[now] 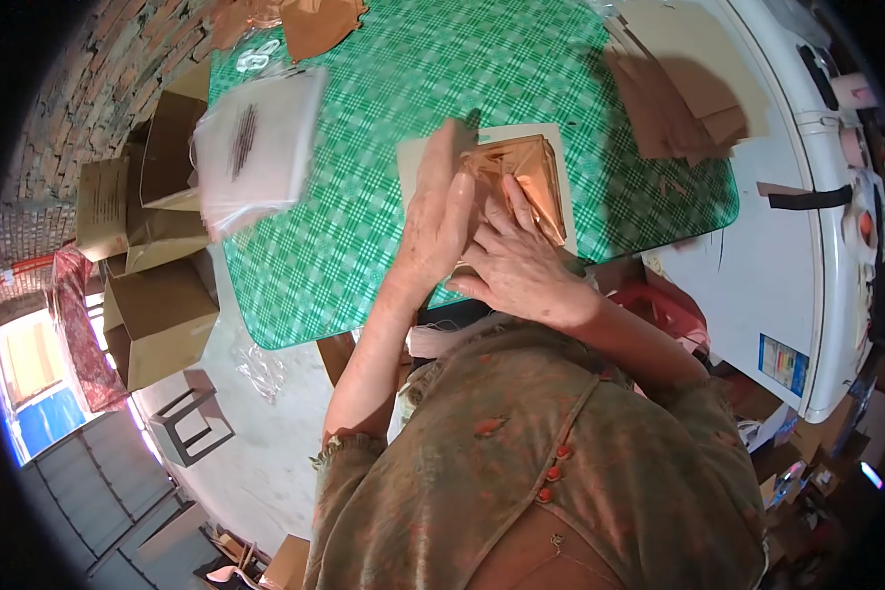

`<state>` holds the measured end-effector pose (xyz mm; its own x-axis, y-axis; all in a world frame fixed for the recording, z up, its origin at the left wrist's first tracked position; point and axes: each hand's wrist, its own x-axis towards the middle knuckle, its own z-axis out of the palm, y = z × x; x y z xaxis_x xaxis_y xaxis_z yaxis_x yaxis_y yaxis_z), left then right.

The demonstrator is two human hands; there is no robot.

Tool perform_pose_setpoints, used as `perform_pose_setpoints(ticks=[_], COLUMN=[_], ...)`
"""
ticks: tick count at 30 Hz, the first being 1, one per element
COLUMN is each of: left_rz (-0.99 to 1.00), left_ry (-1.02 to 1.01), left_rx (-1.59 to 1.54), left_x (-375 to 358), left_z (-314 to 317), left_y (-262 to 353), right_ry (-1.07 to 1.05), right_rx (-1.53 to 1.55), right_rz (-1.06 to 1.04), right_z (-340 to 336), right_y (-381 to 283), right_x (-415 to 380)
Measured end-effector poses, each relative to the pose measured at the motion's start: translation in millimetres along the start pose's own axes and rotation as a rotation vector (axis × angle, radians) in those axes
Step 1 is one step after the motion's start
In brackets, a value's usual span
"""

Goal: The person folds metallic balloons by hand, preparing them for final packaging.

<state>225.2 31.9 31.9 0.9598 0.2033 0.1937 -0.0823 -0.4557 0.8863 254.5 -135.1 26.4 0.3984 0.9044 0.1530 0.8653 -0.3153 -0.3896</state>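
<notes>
A stack of shiny copper-coloured foil sheets [538,187] lies on a beige card [412,162] on the green checked tablecloth [364,108]. My right hand [521,258] rests on the lower part of the foil, its fingers spread and nothing in its grip. Along the left side of the foil, my left hand [438,206] stands on edge over the card with its fingers stretched out. Beyond its fingertips shows a small dark thing [473,120] that I cannot make out. The two hands touch or nearly touch near the foil's left edge.
Clear plastic sleeves [261,147] are piled at the table's left, beside open cardboard boxes [162,324]. Brown and beige card sheets [683,93] lie at the right, against a white appliance [757,265]. An orange-brown piece [320,25] lies at the far edge.
</notes>
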Motion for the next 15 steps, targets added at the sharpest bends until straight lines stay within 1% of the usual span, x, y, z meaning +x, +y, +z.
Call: perform_pose_setpoints(ticks=[1, 4, 5, 8, 9, 10, 12, 13, 15], left_rz=[0.031, 0.065, 0.092, 0.158, 0.187, 0.197, 0.216, 0.216, 0.228], left_ry=[0.001, -0.04, -0.029, -0.08, -0.067, -0.061, -0.05, -0.053, -0.055], left_rx=[0.019, 0.154, 0.243, 0.437, 0.495, 0.535, 0.614, 0.656, 0.642], left_x=[0.6, 0.9, -0.2, -0.1, -0.1, 0.1, -0.8, -0.8, 0.3], left_z=[1.8, 5.2, 8.9, 15.7, 19.1, 21.5, 25.7, 27.2, 27.6], left_y=[-1.3, 0.5, -4.9, -4.4, -6.1, -6.3, -5.1, -3.5, -2.4], right_ry=[0.024, -0.021, 0.028, 0.091, 0.185, 0.269, 0.372, 0.506, 0.428], right_rx=[-0.005, 0.004, 0.085, 0.165, 0.224, 0.291, 0.182, 0.109, -0.003], right_rz=[-0.021, -0.043, -0.048, -0.103, -0.151, -0.154, -0.104, -0.113, 0.0], right_z=[0.1, 1.0, -1.6, -13.7, -18.9, -26.6, -44.1, -44.5, -57.1], right_y=[-0.2, 0.9, 0.0, 5.3, 10.8, 15.7, 31.3, 42.9, 62.6], right_x=[-2.8, -19.6, -26.3, -48.1, -55.4, -63.4, -66.2, -61.3, -53.8])
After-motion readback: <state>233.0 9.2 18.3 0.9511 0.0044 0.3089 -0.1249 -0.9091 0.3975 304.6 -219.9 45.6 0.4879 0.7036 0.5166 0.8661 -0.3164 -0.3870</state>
